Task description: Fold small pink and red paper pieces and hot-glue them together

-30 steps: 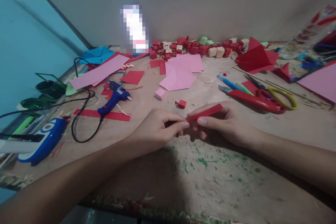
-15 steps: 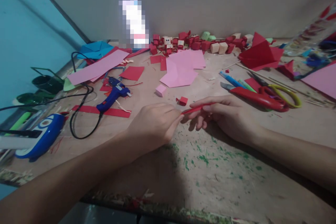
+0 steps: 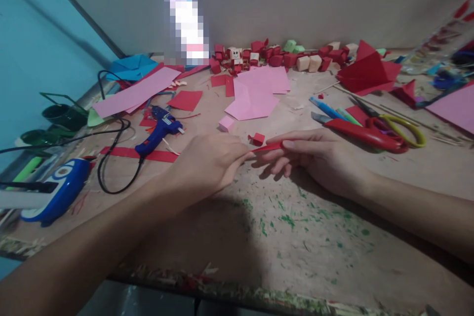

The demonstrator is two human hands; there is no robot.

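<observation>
Between my two hands a thin strip of red paper [image 3: 267,147] is stretched, slightly tilted. My left hand [image 3: 213,158] pinches its left end, with the fingertips partly hidden behind the knuckles. The other end is gripped between thumb and fingers of my right hand [image 3: 314,155], whose lower fingers curl loosely beneath. Just beyond the strip, a small red paper cube [image 3: 258,138] with a little tab at its left lies on the table. A pink paper cube [image 3: 226,123] sits a bit farther back to the left.
A blue glue gun [image 3: 159,133] and its black cable lie to the left, near a blue-and-white device [image 3: 62,190]. Scissors [image 3: 402,128] and a red cutter knife [image 3: 363,134] are at the right. Pink paper sheets [image 3: 255,94] lie behind; several small cubes [image 3: 276,60] line the wall.
My left hand has shifted slightly left, and more of the red strip shows between my hands. My right hand has barely moved; the view has tilted a little.
</observation>
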